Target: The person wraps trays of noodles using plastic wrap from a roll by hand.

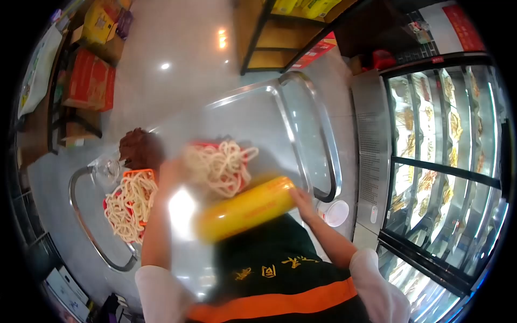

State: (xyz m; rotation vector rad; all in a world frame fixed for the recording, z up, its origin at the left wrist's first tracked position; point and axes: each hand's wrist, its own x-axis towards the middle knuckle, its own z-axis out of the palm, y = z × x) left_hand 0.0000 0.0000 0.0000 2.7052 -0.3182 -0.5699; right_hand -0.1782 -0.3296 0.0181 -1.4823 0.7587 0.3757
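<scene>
A large yellow roll of cling film (245, 211) lies at a slant in front of my dark apron, its left end blurred. My right hand (302, 203) is closed on the roll's right end. My left hand (173, 171) is smeared by motion beside a red tray heaped with pale, thick noodle-like strands (223, 164); its fingers cannot be made out. Left of my left forearm, more pale strands (129, 207) are piled in orange-red trays. Behind them sits a dark brown lump (141, 148), next to a clear plastic container (107, 171).
The trays stand on a shiny metal cart (253, 116) with tubular handles at both ends. A white tub (335, 213) is beyond its right side. A lit glass-door display fridge (431, 161) stands at right. Shelves with boxes (90, 79) are at left, another shelf (280, 37) at the back.
</scene>
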